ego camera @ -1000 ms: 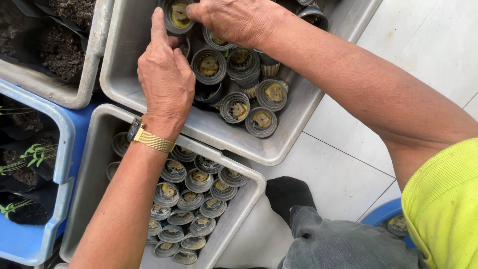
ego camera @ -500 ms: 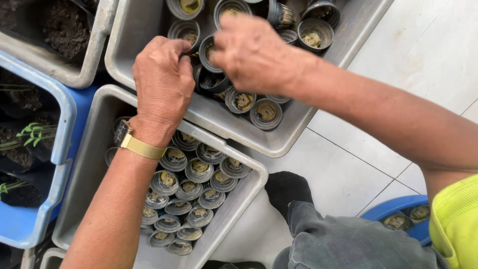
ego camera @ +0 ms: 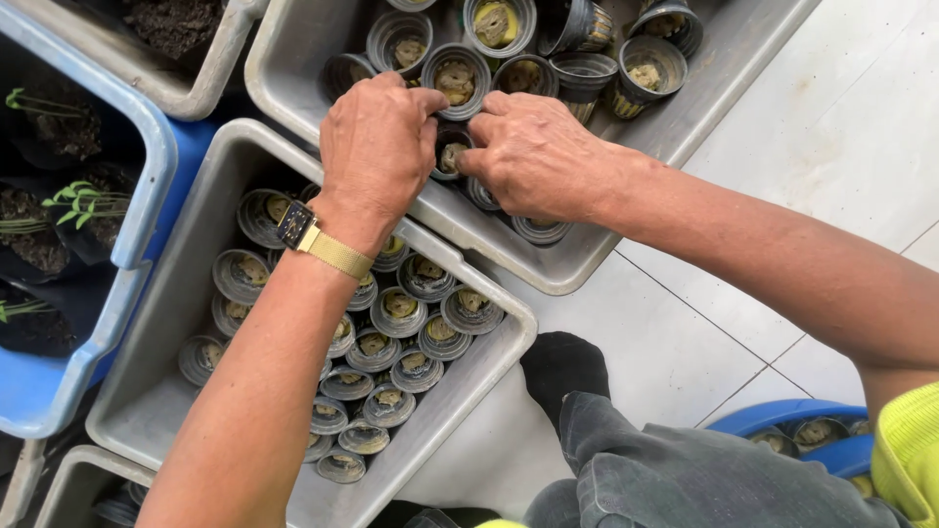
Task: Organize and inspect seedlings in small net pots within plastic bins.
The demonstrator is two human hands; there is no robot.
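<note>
Two bare hands met over one small black pot in the upper grey tray. Left hand lay knuckles up, fingers curled down onto the pot's near rim; a gold-coloured wristwatch with a dark face sat on that wrist. Right hand came in from the right, fingertips pinched against the pot's other side. Grip of each hand was nearly closed on that pot; how far the thumbs wrapped underneath could not be told, as the palms hid them. Pot sat in the tray's middle, in the near row, touching its neighbours, with a pale plug of growing medium showing in its mouth.

More small pots of the same kind stood behind it, packed rim to rim, some upright, a few at the far right tilted. Several more were half hidden beneath the right hand.

Lower grey tray lay just below, its corner tucked against the upper tray; the left forearm crossed over it. It held a dense cluster of net pots, most with pale plugs.

Blue tub at left held dark soil and green seedlings. Another grey bin with soil sat at top left. Trays rested on a pale tiled floor. Person's dark-trousered knee and yellow sleeve showed at lower right.
</note>
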